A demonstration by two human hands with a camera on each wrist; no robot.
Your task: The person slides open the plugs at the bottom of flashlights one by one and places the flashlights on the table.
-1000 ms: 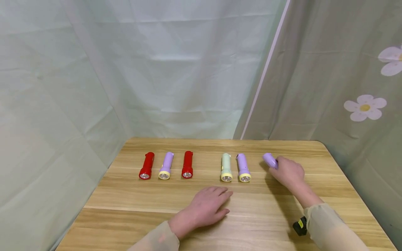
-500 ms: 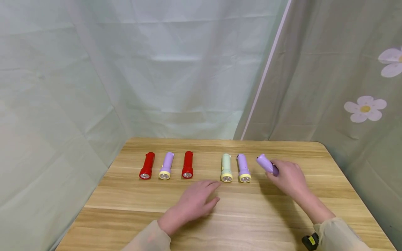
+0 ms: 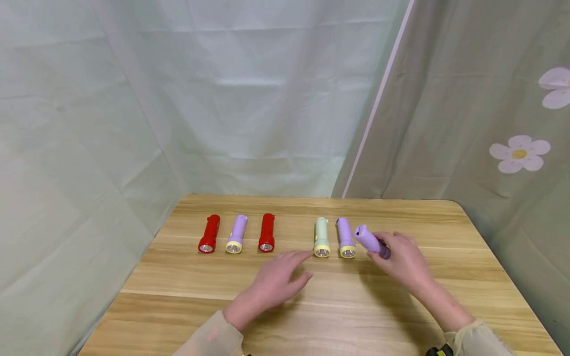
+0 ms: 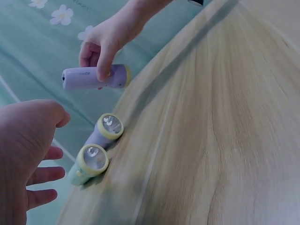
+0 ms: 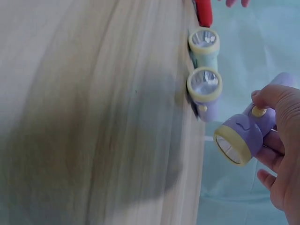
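My right hand (image 3: pixel 403 259) grips a purple flashlight (image 3: pixel 370 241) above the table, its yellow-rimmed lens (image 5: pixel 233 145) showing in the right wrist view. Just left of it lie another purple flashlight (image 3: pixel 345 235) and a mint-green flashlight (image 3: pixel 321 235), side by side with lenses toward me. My left hand (image 3: pixel 273 279) is nearest the mint-green one, its fingers loosely spread and holding nothing; in the left wrist view that hand (image 4: pixel 28 150) shows apart from both flashlights.
Farther left on the wooden table (image 3: pixel 178 287) lie a red flashlight (image 3: pixel 267 230), a purple flashlight (image 3: pixel 238 231) and another red flashlight (image 3: pixel 210 231). A pale curtain (image 3: pixel 267 99) hangs behind the table and along its sides.
My right hand has carried the purple flashlight left, toward the two lying flashlights. My left hand has drawn back to the left.
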